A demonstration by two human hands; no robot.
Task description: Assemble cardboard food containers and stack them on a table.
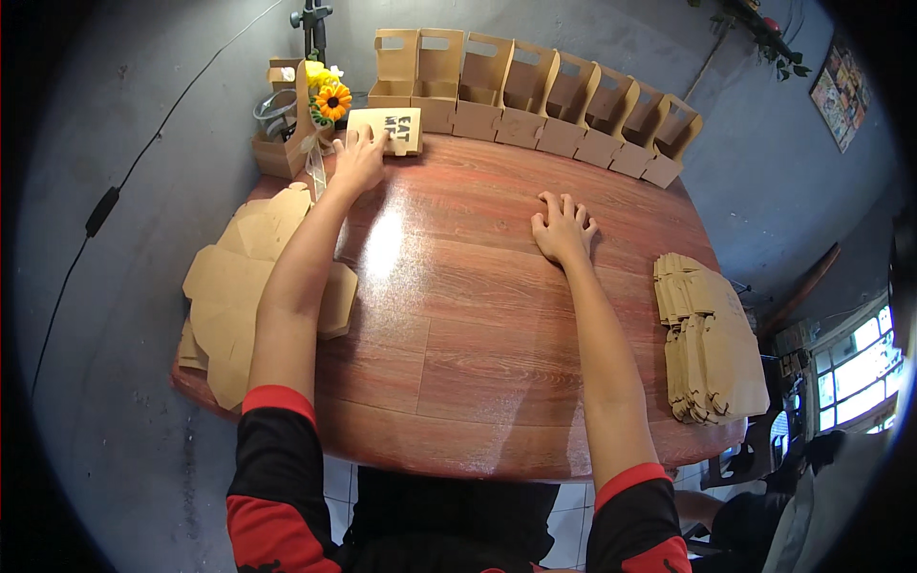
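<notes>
My left hand (360, 160) reaches to the far left of the table, its fingers spread and touching the near-left side of a small folded kraft cardboard box (408, 143) with dark printing on top. Whether the fingers grip the box cannot be made out; they look loosely spread. My right hand (564, 227) rests on the wooden tabletop right of the middle, fingers apart and slightly bent, holding nothing. Under and beside my left forearm lie flat, unfolded cardboard blanks (224, 296), partly hidden by the arm.
Along the back edge stands a row of several folded cardboard carriers (527, 91) with handle cutouts. An open carrier (279, 143) and artificial flowers (331, 100) stand at the back left. Flattened cardboard pieces (721, 349) are stacked at the right edge of the reddish table (478, 353).
</notes>
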